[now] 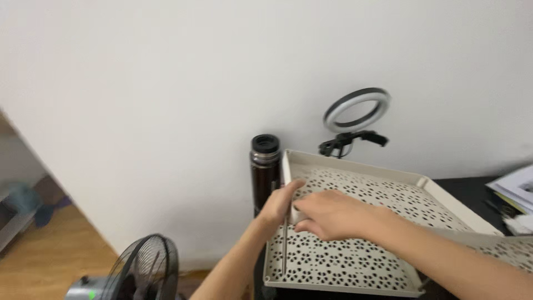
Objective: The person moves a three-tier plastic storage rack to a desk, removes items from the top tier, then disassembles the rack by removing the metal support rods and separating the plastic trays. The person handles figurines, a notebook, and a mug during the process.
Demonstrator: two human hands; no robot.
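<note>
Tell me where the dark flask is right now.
In the head view the flask stands upright against the white wall, just left of the perforated tray, behind the left hand and below-left of the ring light.

A person's left hand (280, 204) and right hand (327, 214) meet at the left rim of a cream perforated tray (388, 194), fingers curled at its edge beside a thin metal rod (285, 250) that runs along the tray's side. A dark flask (264, 169) stands upright just left of the tray. Behind it, a ring light (357, 109) leans near the white wall (166, 83). A black fan (145, 269) sits low at the left, above the wooden floor (39, 261). Papers (519, 191) lie at the far right.
</note>
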